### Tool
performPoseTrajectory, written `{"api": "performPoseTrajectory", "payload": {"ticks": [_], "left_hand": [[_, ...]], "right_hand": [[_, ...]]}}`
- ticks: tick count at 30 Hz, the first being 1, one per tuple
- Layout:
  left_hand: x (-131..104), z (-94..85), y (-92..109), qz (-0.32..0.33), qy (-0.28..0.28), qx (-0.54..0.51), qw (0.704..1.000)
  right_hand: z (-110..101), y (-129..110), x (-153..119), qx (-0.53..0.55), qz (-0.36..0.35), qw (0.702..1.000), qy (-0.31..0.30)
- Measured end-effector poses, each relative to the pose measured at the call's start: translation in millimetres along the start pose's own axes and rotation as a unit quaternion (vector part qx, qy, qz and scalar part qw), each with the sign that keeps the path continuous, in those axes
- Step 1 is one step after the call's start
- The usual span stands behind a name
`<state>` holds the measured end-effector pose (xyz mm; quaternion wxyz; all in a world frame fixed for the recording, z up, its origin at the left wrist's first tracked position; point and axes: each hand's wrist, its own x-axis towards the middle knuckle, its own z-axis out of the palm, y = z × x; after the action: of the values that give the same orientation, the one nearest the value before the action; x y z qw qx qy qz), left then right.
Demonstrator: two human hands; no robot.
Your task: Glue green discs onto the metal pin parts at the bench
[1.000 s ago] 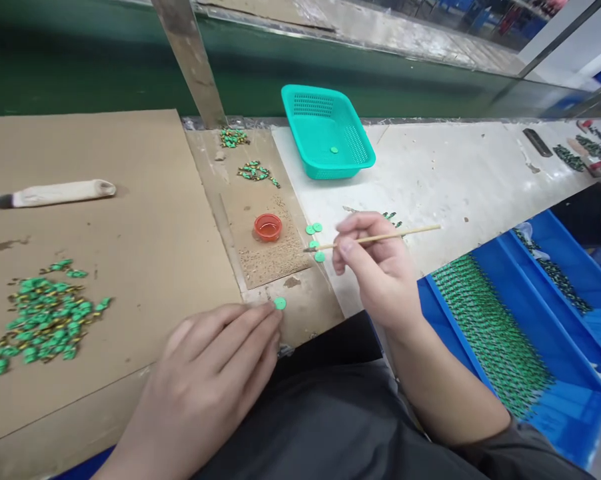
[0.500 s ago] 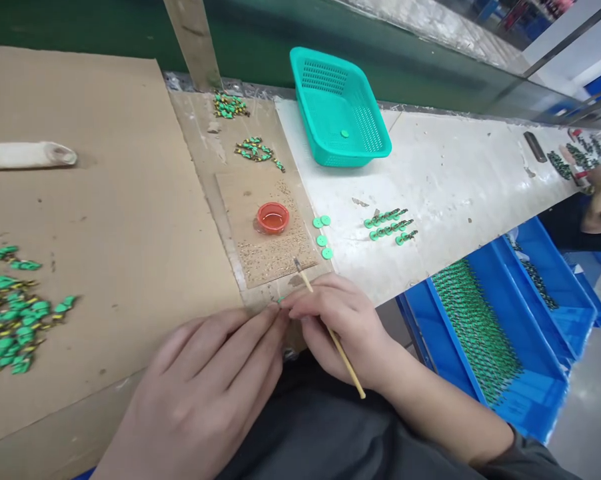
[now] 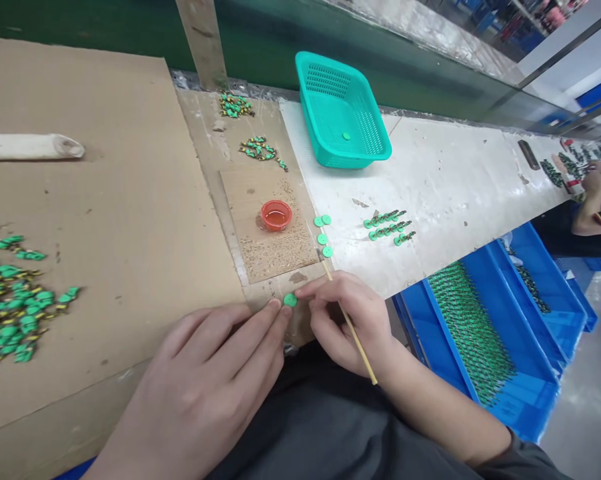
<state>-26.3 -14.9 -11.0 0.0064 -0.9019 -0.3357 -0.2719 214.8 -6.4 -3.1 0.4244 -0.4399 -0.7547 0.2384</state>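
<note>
While the red cup holds amber liquid on a small cardboard piece, I see a green disc on the counter, between the fingertips of the two hands. The right hand has its grip closed on a thin stick; the left hand lies with fingers together, tips at the disc's edge, and I cannot tell whether its grip pinches it. Beyond, the teal basket contains one loose disc. Off to the right, the nearer blue bin carries rows of green pieces, and the farther blue bin holds a dark heap.
</note>
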Motion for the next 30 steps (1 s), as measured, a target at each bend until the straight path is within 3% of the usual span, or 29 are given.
{"api": "performPoseTrajectory", "payload": {"ticks": [4, 8, 14, 20, 24, 27, 30], "left_hand": [[1, 0.4, -1, 0.003, 0.006, -0.001, 1.0], [1, 0.4, -1, 0.001, 0.005, -0.005, 1.0], [0, 0.7, -1, -0.007, -0.002, -0.02, 1.0], [0, 0.8, -2, 0.008, -0.009, -0.018, 1.0], [1, 1.6, -2, 0.012, -0.01, -0.02, 1.0], [1, 1.9, -2, 0.001, -0.01, -0.024, 1.0], [1, 1.4, -3, -0.008, -0.003, -0.03, 1.0]], "right_hand": [[3, 2, 1, -0.028, -0.034, 0.999, -0.027], [0, 1, 3, -0.001, -0.025, 0.998, -0.053], [-1, 1, 1, 0.042, 0.033, 0.999, -0.004], [4, 5, 4, -0.003, -0.038, 0.998, -0.042], [0, 6, 5, 0.031, -0.029, 0.997, -0.063], [0, 5, 0, 0.123, 0.021, 0.992, 0.013], [3, 5, -7, 0.204, 0.084, 0.969, 0.115]]}}
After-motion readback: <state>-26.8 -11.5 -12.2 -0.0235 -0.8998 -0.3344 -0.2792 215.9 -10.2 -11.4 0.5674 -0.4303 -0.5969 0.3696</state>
